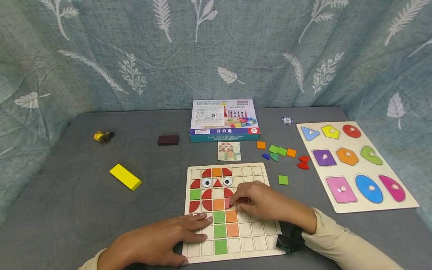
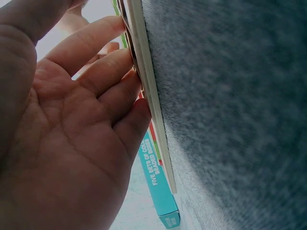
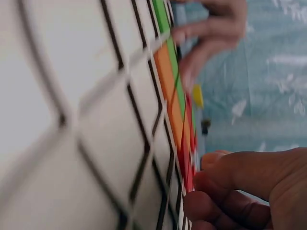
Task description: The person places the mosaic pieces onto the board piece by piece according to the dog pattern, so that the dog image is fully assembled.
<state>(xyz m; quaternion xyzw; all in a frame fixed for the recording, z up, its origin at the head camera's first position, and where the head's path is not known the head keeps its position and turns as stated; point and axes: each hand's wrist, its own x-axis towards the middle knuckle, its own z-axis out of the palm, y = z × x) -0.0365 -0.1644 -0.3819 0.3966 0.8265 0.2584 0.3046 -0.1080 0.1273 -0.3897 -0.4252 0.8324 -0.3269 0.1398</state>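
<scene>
The board [image 1: 248, 245] lies flat, its columns running near to far. In its cells sit red, orange and green tiles, two eyes and a triangle [image 1: 217, 183] whose tip points far. Cells along its right side are bare.

A red tile [image 1: 227, 203] is in the fourth column from the left, just right of an orange tile [image 1: 218, 204]. The right hand [image 1: 260, 199] has bent fingers and thumb, their tips at this red tile; I cannot tell whether they pinch or press it. Partly covered, its curved side cannot be made out, nor any long axis.

The left hand [image 1: 168, 236] rests on the board's near left, fingers straight and spread, thumb apart.

The puzzle [image 1: 341, 171], well right, holds nine knobbed shapes in three rows, its long axis running near to far. The box [image 1: 225, 137] stands beyond the board, contents hidden. The yellow block [image 1: 125, 177] lies left, its long axis running far left to near right.
</scene>
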